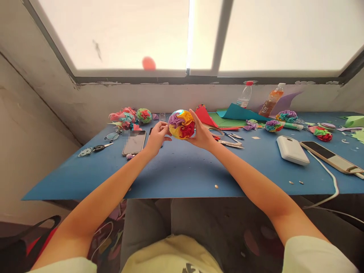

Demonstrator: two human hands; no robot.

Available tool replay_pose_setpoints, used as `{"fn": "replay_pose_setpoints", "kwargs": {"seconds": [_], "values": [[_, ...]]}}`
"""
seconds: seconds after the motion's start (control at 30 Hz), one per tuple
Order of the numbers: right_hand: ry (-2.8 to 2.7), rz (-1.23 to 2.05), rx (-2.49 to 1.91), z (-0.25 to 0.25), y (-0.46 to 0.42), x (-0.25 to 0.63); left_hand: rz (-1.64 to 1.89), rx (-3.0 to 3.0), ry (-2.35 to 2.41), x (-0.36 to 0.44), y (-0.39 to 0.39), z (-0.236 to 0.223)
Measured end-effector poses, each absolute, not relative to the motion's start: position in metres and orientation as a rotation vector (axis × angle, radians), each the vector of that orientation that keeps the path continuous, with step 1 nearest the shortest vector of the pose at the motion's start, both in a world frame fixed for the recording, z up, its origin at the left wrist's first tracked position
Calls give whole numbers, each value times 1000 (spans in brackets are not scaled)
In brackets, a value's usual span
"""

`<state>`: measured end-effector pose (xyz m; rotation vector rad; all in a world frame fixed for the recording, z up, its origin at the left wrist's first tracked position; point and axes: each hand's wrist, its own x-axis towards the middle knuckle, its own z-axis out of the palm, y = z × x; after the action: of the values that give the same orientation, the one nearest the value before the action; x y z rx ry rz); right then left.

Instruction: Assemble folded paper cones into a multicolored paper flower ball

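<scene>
A ball of ruffled paper (182, 125) in yellow, red, purple and light blue is held up above the blue table. My right hand (201, 132) wraps round its right side, thumb below and fingers behind. On the left edge of the ball, my left hand (158, 137) is closed with fingers and thumb bent in a pinch against the paper; its exact contact is partly hidden. Just beyond my right wrist lie scissors (231, 144) and a pair of tweezers-like tools (234, 135). Close to my left hand, a phone (134, 142) rests on the table.
Several other ruffled paper balls (144, 115) stand at the back left and right. Coloured paper sheets (241, 112), two bottles (245, 94), a white power bank (292, 150) with a cable (327, 172), glasses (112, 135) and small scissors (102, 146) are around.
</scene>
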<state>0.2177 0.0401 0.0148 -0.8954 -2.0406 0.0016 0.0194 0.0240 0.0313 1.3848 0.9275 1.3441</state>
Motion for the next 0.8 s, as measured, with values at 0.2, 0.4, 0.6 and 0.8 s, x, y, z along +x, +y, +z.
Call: {"fn": "replay_pose_setpoints", "kwargs": {"seconds": [0.2,0.4,0.6,0.8], "values": [[-2011,59,-922,11,42,219,1496,1569,866,20,17,36],[-2036,27,-850,8,41,215,1351,1810,719,25,6,33],[-2127,-70,-796,14,36,217,1413,1870,877,24,12,32],[-2047,11,-788,20,29,211,1294,1491,836,21,18,36]]}}
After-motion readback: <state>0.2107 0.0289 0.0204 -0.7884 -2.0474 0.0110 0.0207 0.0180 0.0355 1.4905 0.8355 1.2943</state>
